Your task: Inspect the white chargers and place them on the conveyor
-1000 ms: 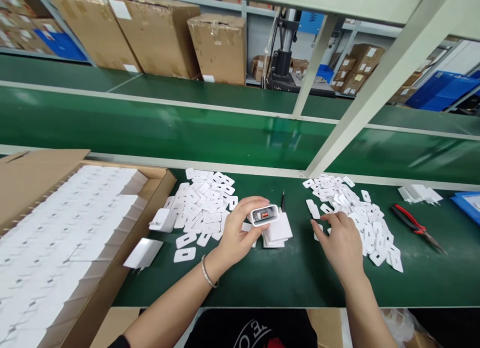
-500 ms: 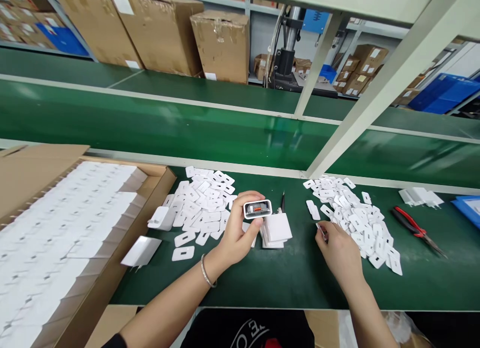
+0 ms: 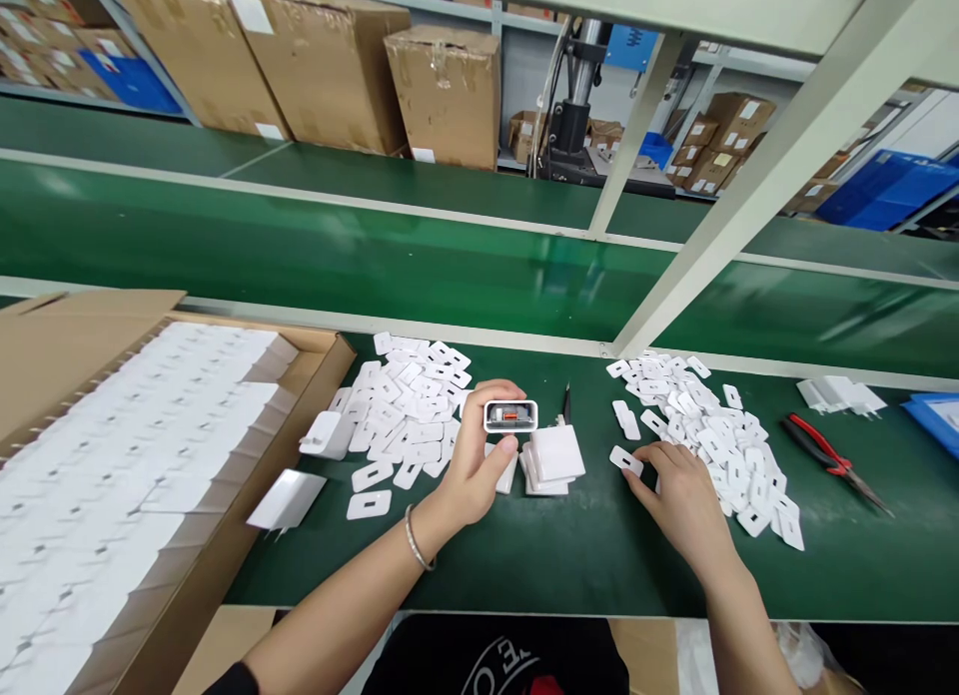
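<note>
Wrapped round a white charger housing (image 3: 510,416), my left hand (image 3: 478,465) keeps its open end facing me, with a grey and orange part showing inside. My right hand (image 3: 678,495) pinches a small white slotted cover plate (image 3: 626,461) between thumb and finger, just left of the right-hand pile of plates (image 3: 708,440). Between my hands lies a small stack of white charger blocks (image 3: 554,460). Another pile of slotted plates (image 3: 409,405) spreads left of my left hand.
A carton (image 3: 315,375) full of white chargers stands at the left, with two loose chargers (image 3: 289,499) beside it. Red-handled pliers (image 3: 828,450) and more white chargers (image 3: 840,393) lie at the right. A slanted metal post (image 3: 719,226) rises at the back edge.
The plate in my right hand has turned from edge-on to flat-facing and shifted slightly left. My left hand has tilted the charger housing a little and stays nearly in place.
</note>
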### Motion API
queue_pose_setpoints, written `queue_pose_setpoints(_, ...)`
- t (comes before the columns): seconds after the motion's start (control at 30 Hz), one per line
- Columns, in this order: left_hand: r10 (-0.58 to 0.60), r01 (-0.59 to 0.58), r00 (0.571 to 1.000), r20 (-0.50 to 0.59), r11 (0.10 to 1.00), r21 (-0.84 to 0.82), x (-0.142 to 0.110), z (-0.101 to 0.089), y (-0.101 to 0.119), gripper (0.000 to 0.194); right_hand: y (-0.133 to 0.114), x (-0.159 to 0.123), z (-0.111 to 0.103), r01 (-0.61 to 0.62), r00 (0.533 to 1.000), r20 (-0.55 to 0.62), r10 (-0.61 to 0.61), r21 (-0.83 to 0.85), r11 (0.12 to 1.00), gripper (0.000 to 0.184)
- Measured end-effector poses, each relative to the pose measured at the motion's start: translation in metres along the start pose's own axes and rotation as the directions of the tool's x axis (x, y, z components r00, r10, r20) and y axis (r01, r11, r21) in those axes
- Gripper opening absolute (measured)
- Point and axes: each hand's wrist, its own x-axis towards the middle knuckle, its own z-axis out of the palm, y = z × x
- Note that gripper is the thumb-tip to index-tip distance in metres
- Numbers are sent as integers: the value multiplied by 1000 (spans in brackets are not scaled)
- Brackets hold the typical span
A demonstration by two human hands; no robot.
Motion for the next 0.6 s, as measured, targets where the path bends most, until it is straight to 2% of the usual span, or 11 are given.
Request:
queue_pose_setpoints(0.2, -86, 87, 996, -39, 996, 28, -3, 1, -2, 30, -3, 11, 0, -4, 997, -74, -1, -67, 998, 26)
queue_pose_setpoints(0.27, -106, 109, 993, -54, 992, 59, -3, 1, -1, 32, -10, 22, -2, -8, 995, -104, 2, -55, 998, 30)
queue_pose_setpoints(0.33, -116, 122, 991, -64, 988, 93, -4, 0, -1, 35, -22, 41, -4, -5, 996, -85, 6, 11, 1000, 32)
queue_pose_setpoints(0.43, -121, 128, 991, -58, 983, 134, -5, -1, -3, 38, -44, 76, -1, -52, 994, 99, 39, 128, 990, 31)
queue_pose_setpoints(0.5, -110, 118, 992, -56, 981, 151, -6, -1, -5, 38, -56, 99, 5, -120, 965, 253, 73, 175, 977, 29)
queue_pose_setpoints(0.6, -96, 107, 993, -72, 981, 164, -5, -2, -7, 36, -64, 123, 17, -127, 938, 344, 38, 241, 962, 25)
